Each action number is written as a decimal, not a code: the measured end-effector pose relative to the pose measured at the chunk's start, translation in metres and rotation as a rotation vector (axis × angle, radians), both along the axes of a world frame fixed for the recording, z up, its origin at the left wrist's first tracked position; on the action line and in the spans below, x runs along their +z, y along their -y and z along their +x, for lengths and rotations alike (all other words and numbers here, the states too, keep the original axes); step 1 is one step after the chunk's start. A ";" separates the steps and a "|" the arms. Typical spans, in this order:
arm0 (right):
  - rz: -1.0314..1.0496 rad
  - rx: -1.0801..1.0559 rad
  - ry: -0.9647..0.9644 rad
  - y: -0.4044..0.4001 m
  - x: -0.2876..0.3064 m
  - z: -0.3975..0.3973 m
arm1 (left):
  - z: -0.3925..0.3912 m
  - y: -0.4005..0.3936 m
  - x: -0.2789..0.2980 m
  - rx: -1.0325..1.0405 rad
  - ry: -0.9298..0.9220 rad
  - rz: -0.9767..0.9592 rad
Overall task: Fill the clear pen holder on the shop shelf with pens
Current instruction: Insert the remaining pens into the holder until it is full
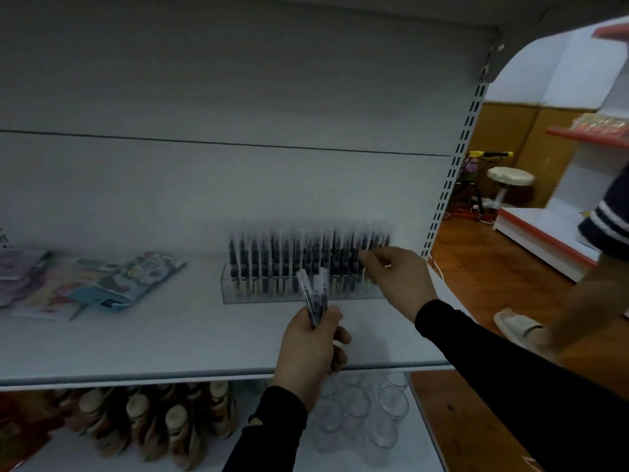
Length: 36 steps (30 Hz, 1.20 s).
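Nearest to me is the left hand (315, 338), raised in front of the shelf (170, 349) edge, its grip closed round a small bundle of spare pens (315, 294) that fan upward and slightly away from the palm, caps uppermost. Just beyond those cap ends, touching distance from them, sits the clear pen holder (306, 284) on the shelf, a long low tray running left to right and already packed with upright pens (306, 253) across nearly its whole length. The right hand (396, 277) is up at the holder's right end, its thumb and forefinger pinched together at the tops of the last pens there; whether it has one pinched or is only steadying the row I cannot tell through the blur. What matters for the next move is this: the bundle stands roughly upright like the slots, so a pen needs almost no turning, only a lift and a carry to the right. Any gap left looks to be at that right end, under the right hand, which is the nearer of the two. Packets (102, 284) lie well apart to the left.
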State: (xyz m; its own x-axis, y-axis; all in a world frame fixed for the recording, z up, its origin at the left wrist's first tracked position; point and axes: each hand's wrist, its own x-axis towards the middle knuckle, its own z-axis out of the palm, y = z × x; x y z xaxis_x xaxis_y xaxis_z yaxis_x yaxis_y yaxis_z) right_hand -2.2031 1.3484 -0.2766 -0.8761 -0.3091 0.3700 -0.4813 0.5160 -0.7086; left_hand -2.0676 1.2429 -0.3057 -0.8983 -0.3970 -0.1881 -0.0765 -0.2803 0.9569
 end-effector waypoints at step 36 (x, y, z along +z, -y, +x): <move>-0.186 -0.067 -0.023 -0.027 0.031 -0.014 | 0.005 -0.004 -0.005 0.001 0.007 0.026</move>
